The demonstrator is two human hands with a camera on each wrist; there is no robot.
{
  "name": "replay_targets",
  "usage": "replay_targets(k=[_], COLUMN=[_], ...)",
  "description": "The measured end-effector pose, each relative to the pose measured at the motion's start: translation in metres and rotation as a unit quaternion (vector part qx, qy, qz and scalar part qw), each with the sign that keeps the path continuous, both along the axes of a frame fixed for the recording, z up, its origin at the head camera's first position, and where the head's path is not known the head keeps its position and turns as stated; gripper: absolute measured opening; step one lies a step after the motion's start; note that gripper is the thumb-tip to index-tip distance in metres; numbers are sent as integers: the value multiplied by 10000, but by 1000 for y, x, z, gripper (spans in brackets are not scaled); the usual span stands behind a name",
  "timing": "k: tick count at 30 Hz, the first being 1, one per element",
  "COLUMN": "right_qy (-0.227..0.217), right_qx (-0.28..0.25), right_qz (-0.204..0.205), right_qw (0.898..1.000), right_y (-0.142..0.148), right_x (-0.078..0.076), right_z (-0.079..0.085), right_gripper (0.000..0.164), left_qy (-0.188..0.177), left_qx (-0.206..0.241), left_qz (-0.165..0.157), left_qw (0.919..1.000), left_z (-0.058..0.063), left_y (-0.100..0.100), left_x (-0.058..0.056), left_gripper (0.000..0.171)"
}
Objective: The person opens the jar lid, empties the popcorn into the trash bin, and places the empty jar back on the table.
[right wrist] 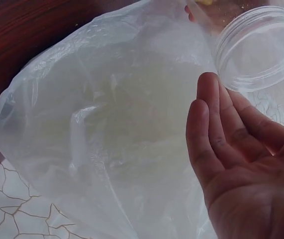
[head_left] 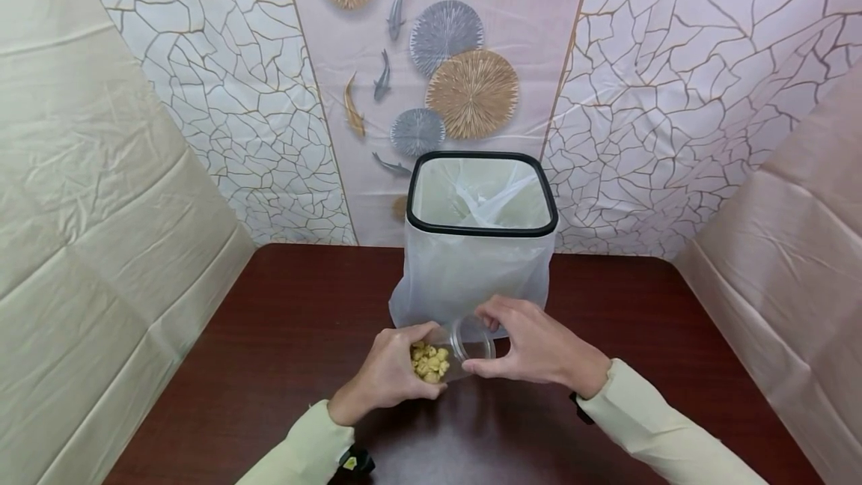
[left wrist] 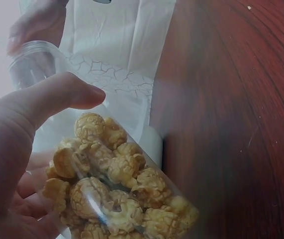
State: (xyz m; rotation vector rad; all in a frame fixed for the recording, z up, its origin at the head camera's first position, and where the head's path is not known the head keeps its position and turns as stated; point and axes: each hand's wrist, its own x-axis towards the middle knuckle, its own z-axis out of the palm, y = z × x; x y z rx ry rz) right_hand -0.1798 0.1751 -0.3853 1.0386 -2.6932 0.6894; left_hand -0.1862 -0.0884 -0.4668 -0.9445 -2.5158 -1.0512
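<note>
The left hand (head_left: 397,369) has its fingers wrapped round a clear jar (head_left: 458,371), with the thumb on one side and the other fingers on the other side. The jar is tipped over between the two hands. Yellow popcorn (left wrist: 122,194) is bunched up inside it, right by the left fingers and away from the right ones. The right hand (head_left: 528,343) has its thumb and first finger bent round the clear round end (right wrist: 261,50) of the jar, one on each edge. I cannot tell if that round end is a lid or just the mouth of the jar, or how hard the fingers squeeze it.

Just past the right fingers is a thin white bag (head_left: 471,275). It hangs over a bin with a black rim (head_left: 482,231), which is farther ahead of the fingers and higher up. I cannot tell if the fingers touch the bag. Under both hands is a dark red-brown table (head_left: 323,320). Far ahead of the fingers, behind the bin, is a wall sheet (head_left: 367,208) with fish and round shapes on it
</note>
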Motion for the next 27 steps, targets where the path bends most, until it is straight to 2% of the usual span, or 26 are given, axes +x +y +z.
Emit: replay_targets(k=[6,10,13,15,18,22,27], right_qy=[-5,140,262,204,62,-8,-326], right_qx=[45,53,104,115,89,72,181], right_qz=[476,947,1083,1024,698,167,-170], right_qw=[9989,9954,9937,9945,9975,9998,9992], right_y=[2,5,8,9,10,10,9], right_x=[-1,-3,-3,-2,-1,0,-1], right_z=[2,5,8,11,13,13,11], right_gripper=[63,75,85,89,89,77,61], left_qy=[-14,-67,-107,-109,-85,-64,-66], left_qx=[11,-32,-43,-47,-73,-156,-193], left_qz=[-44,-42,-86,-102,-102,-60,-25], left_qw=[10000,10000,9999,9999,9999,9998,9998], left_z=[0,2,3,3,3,2,2], left_y=[0,-1,0,1,2,4,5], left_x=[1,-1,-3,-4,-4,-4,-4], left_gripper=[71,72,71,70,70,70,70])
